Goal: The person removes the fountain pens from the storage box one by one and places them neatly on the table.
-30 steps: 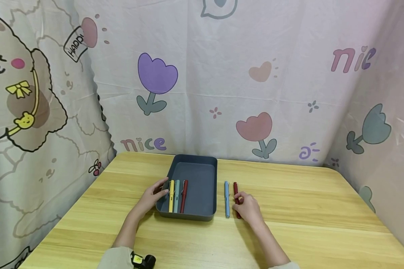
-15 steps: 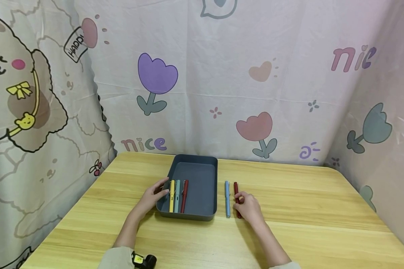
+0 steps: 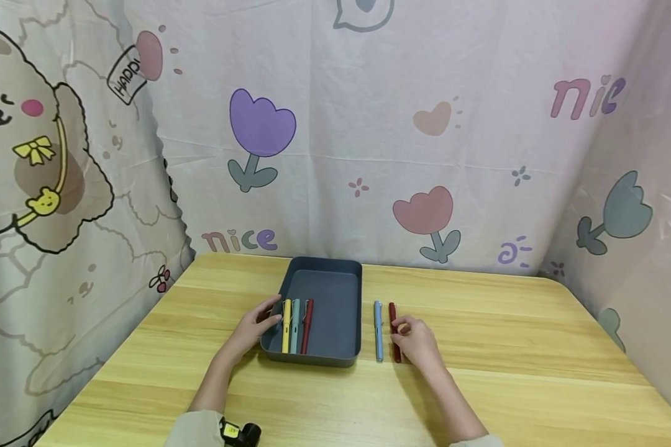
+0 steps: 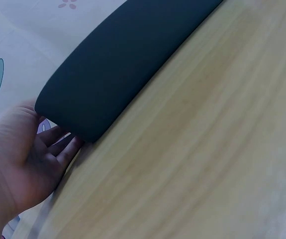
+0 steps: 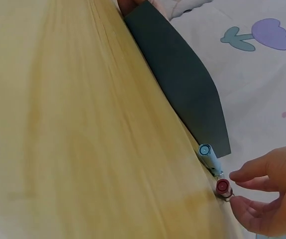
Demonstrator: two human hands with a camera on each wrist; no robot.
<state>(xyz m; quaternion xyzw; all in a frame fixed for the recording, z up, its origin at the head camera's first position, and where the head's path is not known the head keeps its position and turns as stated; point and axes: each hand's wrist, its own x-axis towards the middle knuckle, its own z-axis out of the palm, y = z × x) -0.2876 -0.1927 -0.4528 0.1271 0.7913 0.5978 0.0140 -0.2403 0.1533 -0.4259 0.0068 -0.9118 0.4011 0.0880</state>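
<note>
A dark grey tray (image 3: 335,310) lies on the table, with a yellow pen (image 3: 286,326), a teal pen (image 3: 295,326) and a dark red pen (image 3: 307,326) side by side at its left. My left hand (image 3: 250,326) holds the tray's left side, thumb over the rim; its other fingers (image 4: 68,149) reach along the wall's outside. Right of the tray lie a light blue pen (image 3: 378,332) and another dark red pen (image 3: 396,347). Beside that red pen is my right hand (image 3: 418,344), thumb and fingers apart in the right wrist view, where the pen's end shows left of them.
The wooden table (image 3: 509,347) extends to the right and in front. A printed cloth (image 3: 341,124) hangs behind and at both sides. On the left sleeve sits a black wrist device (image 3: 239,433).
My right hand has shifted slightly to the right at the red pen, while the pen lies where it was. My left hand and the tray have not moved.
</note>
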